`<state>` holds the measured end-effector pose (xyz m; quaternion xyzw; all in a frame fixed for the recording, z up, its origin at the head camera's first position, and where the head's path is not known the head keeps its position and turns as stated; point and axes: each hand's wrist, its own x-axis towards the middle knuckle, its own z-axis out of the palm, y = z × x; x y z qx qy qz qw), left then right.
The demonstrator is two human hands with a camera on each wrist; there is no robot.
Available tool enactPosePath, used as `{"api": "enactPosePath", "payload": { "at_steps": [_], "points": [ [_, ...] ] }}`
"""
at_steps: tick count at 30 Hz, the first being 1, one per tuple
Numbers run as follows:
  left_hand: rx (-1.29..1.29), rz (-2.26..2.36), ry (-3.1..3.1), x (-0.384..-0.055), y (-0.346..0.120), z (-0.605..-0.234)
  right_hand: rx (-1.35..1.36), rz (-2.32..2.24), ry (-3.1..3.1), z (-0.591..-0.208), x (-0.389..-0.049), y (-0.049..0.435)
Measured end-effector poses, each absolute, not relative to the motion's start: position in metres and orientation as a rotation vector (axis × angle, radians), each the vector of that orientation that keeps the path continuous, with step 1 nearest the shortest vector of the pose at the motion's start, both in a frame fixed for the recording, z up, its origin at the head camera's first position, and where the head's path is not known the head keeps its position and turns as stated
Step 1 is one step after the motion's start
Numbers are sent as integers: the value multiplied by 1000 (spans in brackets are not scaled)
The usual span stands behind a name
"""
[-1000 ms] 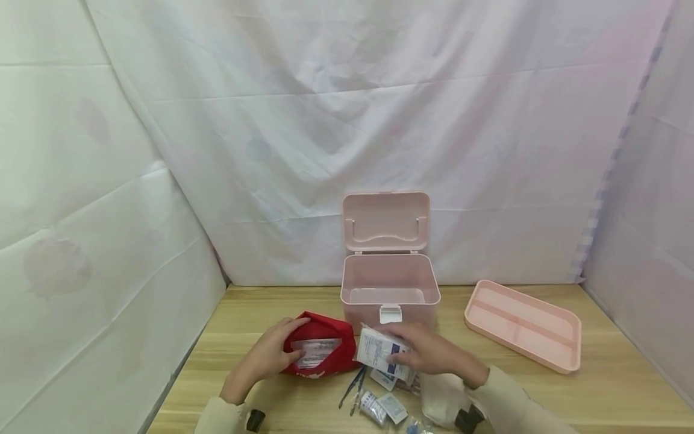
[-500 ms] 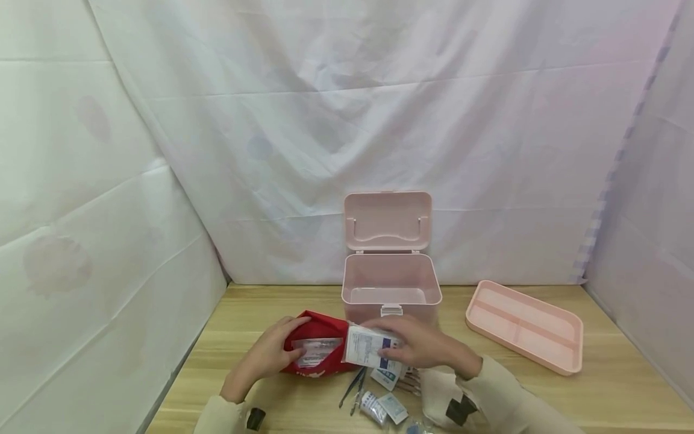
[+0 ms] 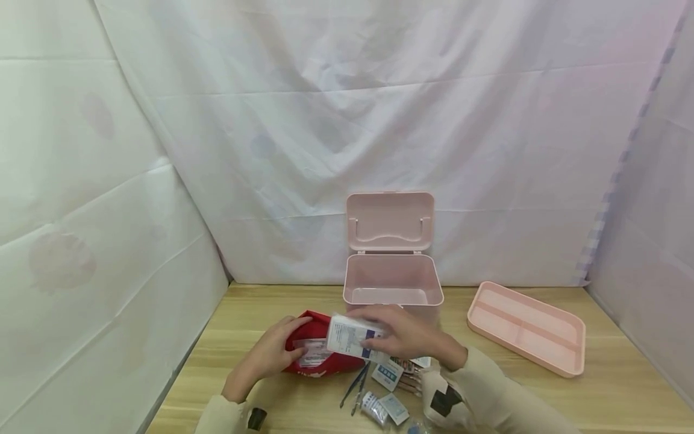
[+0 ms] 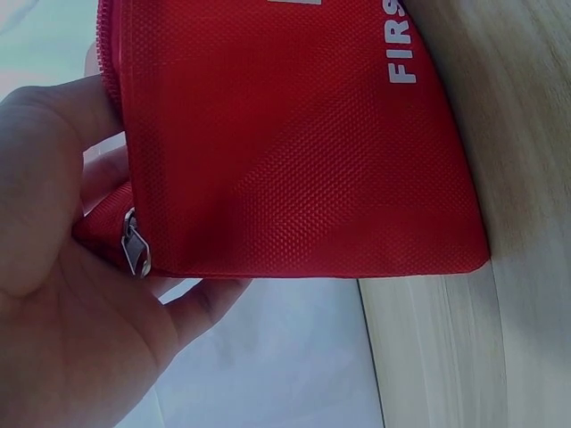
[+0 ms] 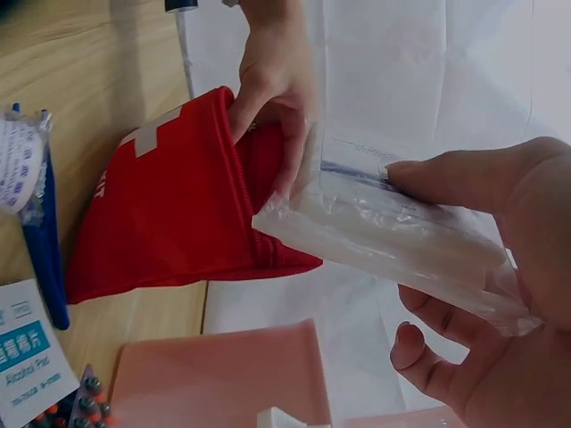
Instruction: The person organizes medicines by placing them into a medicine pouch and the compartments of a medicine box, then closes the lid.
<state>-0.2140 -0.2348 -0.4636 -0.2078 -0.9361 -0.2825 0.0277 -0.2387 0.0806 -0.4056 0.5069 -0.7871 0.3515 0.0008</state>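
My left hand [image 3: 271, 355] grips the mouth of a red fabric first aid pouch [image 5: 169, 205] and spreads it. In the left wrist view its fingers lie at the zipped edge, close to the metal zip pull [image 4: 136, 245]. A printed packet in clear plastic [image 3: 313, 352] shows inside the pouch. My right hand [image 3: 403, 331] pinches a flat plastic-wrapped packet with a white printed label [image 3: 347, 337], thumb on the label side. One end of this packet overlaps the pouch's mouth in the head view and right wrist view.
Behind the hands stands a pink box [image 3: 393, 274] with its lid raised. A pink divided tray [image 3: 520, 324] lies to the right. In front are blue tweezers [image 5: 49, 259], an alcohol pad packet [image 5: 31, 357], a capsule blister pack [image 5: 89, 401] and a plastic-wrapped roll [image 3: 374, 407].
My right hand has moved left with the wrapped packet, bringing it over the pouch's mouth. The left hand keeps its hold on the pouch in the same place.
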Motion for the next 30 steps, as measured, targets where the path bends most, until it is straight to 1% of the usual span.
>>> {"api": "enactPosePath", "payload": {
  "at_steps": [8,16,23,30],
  "points": [
    [-624,-858,-2894,-213,-234,-463,1474,1118,-2552,-398,-238,66],
    [-620,-869,-2889,-213,-234,-461,1459,1183,-2470,-399,-239,51],
    [-640,-900,-2850,-212,-234,-464,1419,1407,-2377,-400,-243,37],
    [-671,-872,-2820,-214,-234,-465,1456,1487,-2249,-407,-248,19]
  ]
}}
